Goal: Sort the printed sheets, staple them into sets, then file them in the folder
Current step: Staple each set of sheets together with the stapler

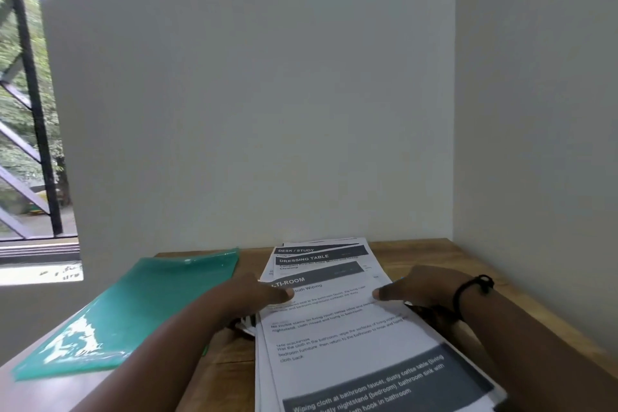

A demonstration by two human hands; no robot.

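We pinch the printed sheets [334, 318] at their side edges — left hand [249, 294], right hand [421, 291] — light, floppy, slippery.

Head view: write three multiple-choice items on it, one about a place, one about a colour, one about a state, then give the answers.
1. Where does the folder lie relative to the printed sheets?
A. To their left
B. On top of them
C. To their right

2. What colour is the folder?
A. Red
B. Green
C. Black

3. How do the hands meet the top sheet?
A. Both hang clear above it
B. One holds it up off the stack
C. One hand at each side edge, thumbs on the page

Answers:
1. A, the folder lies flat on the desk left of the stack.
2. B, it is translucent green.
3. C, the left hand and the right hand flank the sheet, each thumb lying on the print.
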